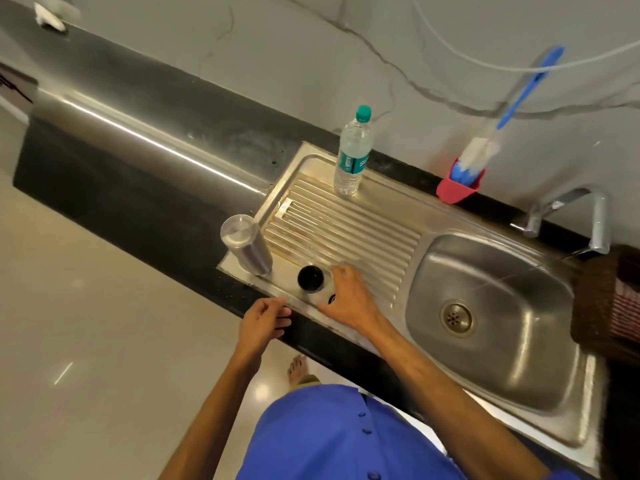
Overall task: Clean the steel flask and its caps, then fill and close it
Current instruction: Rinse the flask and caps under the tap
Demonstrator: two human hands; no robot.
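The steel flask (246,244) stands at the near-left corner of the drainboard (349,226), its flat shiny end facing up. Just to its right sits a round black cap (310,278) with its hollow side up. My right hand (348,297) lies right beside that cap, with thumb and fingers curled over a small dark-and-white piece (331,299), apparently the other cap, which is mostly hidden. My left hand (265,320) hovers at the counter's front edge, fingers loosely curled and holding nothing.
A clear water bottle (352,154) with a green cap stands at the back of the drainboard. The sink bowl (491,306) lies to the right under a steel tap (581,216). A blue bottle brush (491,140) stands in a red holder (457,188). A towel lies at far right.
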